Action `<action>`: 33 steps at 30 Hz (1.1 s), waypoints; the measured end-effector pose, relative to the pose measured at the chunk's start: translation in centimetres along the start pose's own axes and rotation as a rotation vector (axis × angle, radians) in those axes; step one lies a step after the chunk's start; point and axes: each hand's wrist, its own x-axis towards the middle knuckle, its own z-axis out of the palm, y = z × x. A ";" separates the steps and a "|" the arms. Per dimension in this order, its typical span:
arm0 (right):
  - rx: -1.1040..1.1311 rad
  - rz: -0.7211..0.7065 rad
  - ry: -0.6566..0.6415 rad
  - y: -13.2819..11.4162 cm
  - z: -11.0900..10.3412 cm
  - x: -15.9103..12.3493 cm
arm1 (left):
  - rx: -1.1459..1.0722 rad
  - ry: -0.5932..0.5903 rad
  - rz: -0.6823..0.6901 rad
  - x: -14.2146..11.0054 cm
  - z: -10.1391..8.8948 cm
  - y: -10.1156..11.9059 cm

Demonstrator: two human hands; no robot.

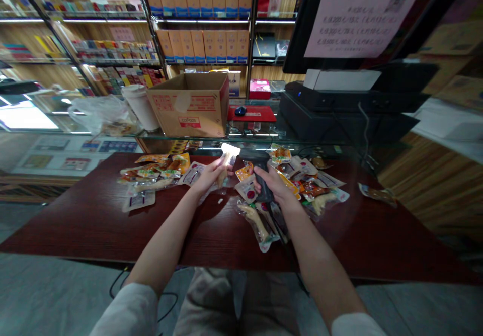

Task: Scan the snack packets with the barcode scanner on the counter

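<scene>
The person wears a pale, whitish-grey top with short sleeves. The left sleeve (126, 312) and the right sleeve (356, 324) both look loose and plain, with soft creases, and both end near the elbow. Below them the forearms are bare, as are the left hand (216, 173) and the right hand (274, 184). The trousers (207, 301) are a dull greyish beige, roomy and wrinkled over the left leg, darker and blurred over the right. Any pattern on the cloth is too dim to tell.

Glossy, smooth, reddish-brown wood-look table (94, 210); shiny clear plastic packets (258, 223); matt brown cardboard box (188, 109); matt black plastic scanner (265, 187).
</scene>
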 end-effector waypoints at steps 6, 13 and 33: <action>0.049 -0.078 0.131 -0.7 -1.4 0.1 | 0.772 0.398 0.095 -0.5 -1.7 0.5; -0.055 -0.042 0.255 -1.3 -5.5 -0.1 | 1.304 0.452 0.185 -0.8 -2.8 0.1; -0.015 -0.049 0.313 -0.6 -7.9 0.1 | 0.955 0.181 0.147 5.3 -0.3 -1.2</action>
